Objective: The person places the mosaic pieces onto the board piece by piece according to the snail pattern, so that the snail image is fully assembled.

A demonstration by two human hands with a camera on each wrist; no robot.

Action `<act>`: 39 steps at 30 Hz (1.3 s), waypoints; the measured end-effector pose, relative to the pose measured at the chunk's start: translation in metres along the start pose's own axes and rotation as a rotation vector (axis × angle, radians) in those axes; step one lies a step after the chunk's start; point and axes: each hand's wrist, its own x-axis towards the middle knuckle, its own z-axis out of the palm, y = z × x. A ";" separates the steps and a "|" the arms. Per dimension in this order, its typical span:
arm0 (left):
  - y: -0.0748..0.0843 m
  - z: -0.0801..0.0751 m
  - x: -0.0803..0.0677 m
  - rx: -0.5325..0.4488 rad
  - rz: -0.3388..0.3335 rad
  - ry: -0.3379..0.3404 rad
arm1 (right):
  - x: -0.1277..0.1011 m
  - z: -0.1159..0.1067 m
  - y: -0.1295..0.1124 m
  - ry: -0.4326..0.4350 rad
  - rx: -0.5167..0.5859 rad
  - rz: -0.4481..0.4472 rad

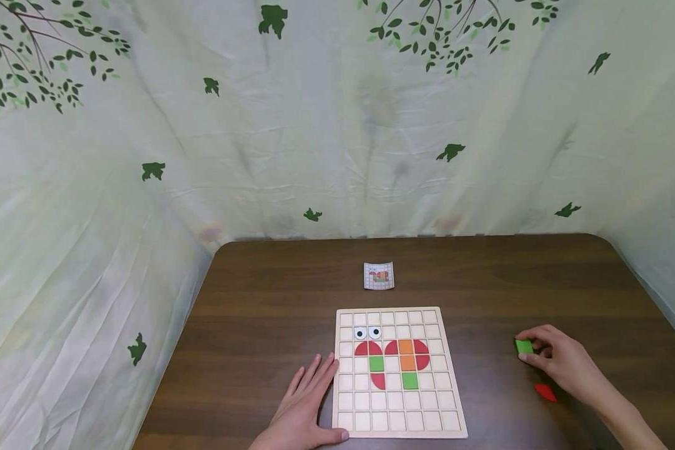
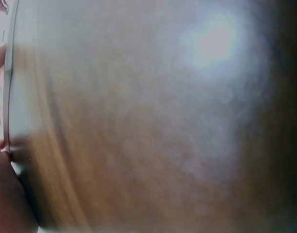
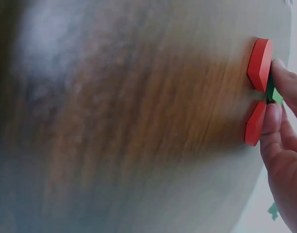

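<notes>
My right hand [image 1: 562, 359] pinches a green square block [image 1: 524, 347] between thumb and fingers, right of the board. Below that hand lies a red quarter-round block [image 1: 545, 392]; the right wrist view shows two red blocks, an upper one [image 3: 259, 64] and a lower one [image 3: 255, 124], beside the green block [image 3: 277, 97]. With fingers extended, my left hand [image 1: 306, 406] rests along the left edge of a white gridded board [image 1: 394, 422], its thumb at the lower left corner. Red, orange and green blocks and two eye pieces [image 1: 367, 332] sit in the board's squares.
A small picture card [image 1: 379, 276] with a coloured block pattern lies behind the board on the brown wooden table [image 1: 259, 300]. A pale curtain [image 1: 337, 156] printed with leaves hangs along the table's back and sides.
</notes>
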 end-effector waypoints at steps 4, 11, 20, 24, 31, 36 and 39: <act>0.000 0.000 0.001 0.003 -0.005 -0.002 | 0.002 0.001 -0.003 -0.024 0.021 0.042; -0.001 0.001 0.001 0.009 -0.001 0.002 | 0.005 0.008 -0.013 0.042 0.033 0.004; -0.001 0.001 0.000 -0.021 -0.010 -0.004 | 0.010 0.023 -0.033 0.077 0.071 -0.028; -0.002 0.000 0.000 -0.015 0.011 0.016 | 0.012 0.034 -0.043 0.056 0.127 -0.035; -0.002 0.000 -0.001 -0.002 0.033 0.034 | 0.016 0.053 -0.064 0.048 0.199 -0.070; -0.001 0.000 0.000 -0.012 0.004 0.006 | 0.021 0.059 -0.081 0.014 0.255 -0.126; -0.001 0.000 0.000 -0.017 -0.004 -0.006 | 0.026 0.062 -0.092 -0.027 0.282 -0.173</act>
